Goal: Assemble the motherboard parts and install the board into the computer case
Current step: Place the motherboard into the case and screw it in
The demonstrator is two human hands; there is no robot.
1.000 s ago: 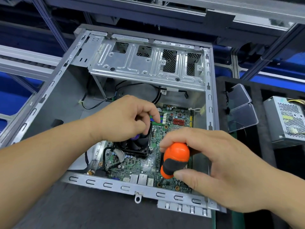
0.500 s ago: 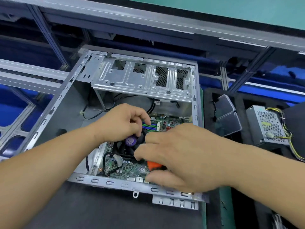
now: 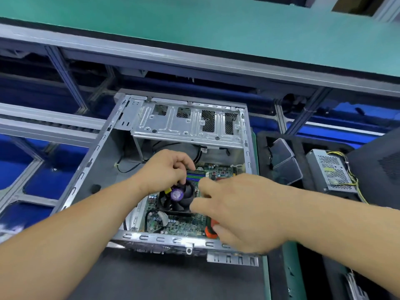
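Motherboard already lies inside the computer case, fan fitted, fastening seemingly left: right hand grips an orange screwdriver at 5 o'clock, left hand fingers curled above the fan, hold unclear

A grey perforated metal power supply box with yellow and black wires sits in a black foam tray at the right. Two dark translucent plastic pouches lean in the tray's nearer slot. A long green-topped shelf on a silver aluminium frame spans the back, above blue panels.
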